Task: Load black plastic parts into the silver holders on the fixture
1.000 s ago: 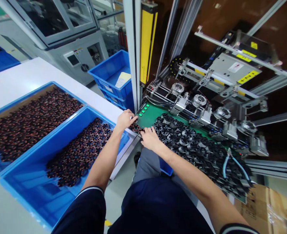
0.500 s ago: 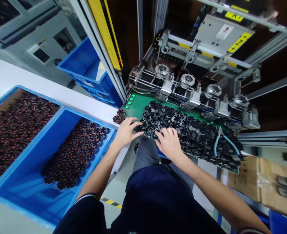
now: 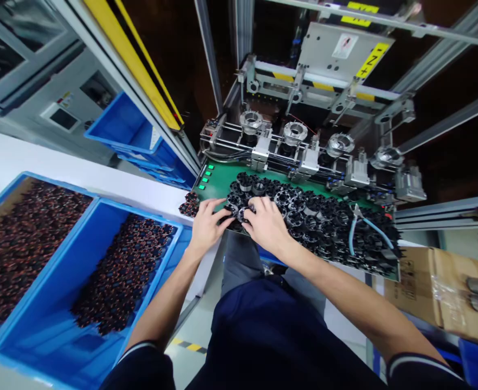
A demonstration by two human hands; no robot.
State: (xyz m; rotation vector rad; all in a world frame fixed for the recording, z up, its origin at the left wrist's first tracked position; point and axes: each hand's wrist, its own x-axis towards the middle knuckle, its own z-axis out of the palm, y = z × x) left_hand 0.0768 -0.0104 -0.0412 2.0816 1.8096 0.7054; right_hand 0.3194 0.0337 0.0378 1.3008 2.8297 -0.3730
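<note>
Black-and-silver ring-shaped stator cores [image 3: 294,200] are crowded along the green work surface [image 3: 217,187]. My left hand [image 3: 208,227] is at the left end of the pile, its thumb and fingers curled round one stator core [image 3: 231,208]. Close beside it, my right hand [image 3: 266,222] has its fingers bent down over another stator core [image 3: 244,214], which they partly hide. Left of my left hand lies a small cluster of stators with copper windings [image 3: 189,205]. Blue-handled pliers [image 3: 356,214] rest on the right part of the pile.
Behind the pile stands a machine with several round metal fixtures [image 3: 295,132] in a row. At left, blue bins [image 3: 101,200] hold many copper-wound stators. More blue crates [image 3: 121,127] are stacked behind the white table [image 3: 60,162]. A cardboard box [image 3: 420,273] is at right.
My right hand has moved left, closer to my left hand, and its fingers have come down on a stator core. My left fingers have closed in round a core. The camera view has shifted slightly.
</note>
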